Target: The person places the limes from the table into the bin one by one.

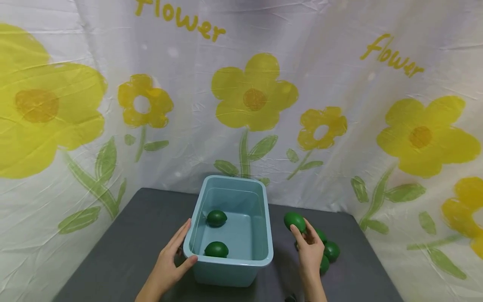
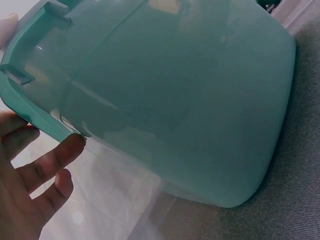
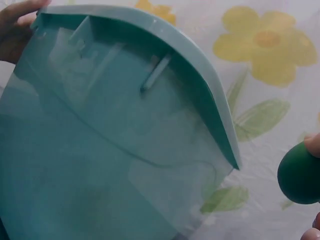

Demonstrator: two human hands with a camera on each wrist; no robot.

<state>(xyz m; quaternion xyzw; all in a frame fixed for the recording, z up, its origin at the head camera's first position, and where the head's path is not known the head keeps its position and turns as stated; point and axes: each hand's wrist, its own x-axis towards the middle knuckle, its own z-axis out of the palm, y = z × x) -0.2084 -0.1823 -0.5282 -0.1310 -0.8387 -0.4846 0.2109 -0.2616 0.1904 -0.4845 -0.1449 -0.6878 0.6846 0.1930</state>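
A light blue plastic bin (image 1: 241,263) stands on the dark grey table with two green limes inside, one lime (image 1: 216,218) toward the back and another lime (image 1: 216,249) by the front wall. My left hand (image 1: 170,260) touches the bin's front left corner, thumb at the front rim and straight fingers along the left side. In the left wrist view, its fingers (image 2: 52,160) reach just under the rim. To the right of the bin, my right hand (image 1: 310,247) pinches a lime (image 1: 294,221) between thumb and fingers. The right wrist view shows that lime (image 3: 299,175) at its right edge.
Several more limes (image 1: 332,251) lie in a group behind and right of my right hand, partly hidden by it. A small dark object (image 1: 290,298) is at the bottom edge. A white cloth with yellow flowers (image 1: 254,98) hangs behind the table (image 1: 166,209).
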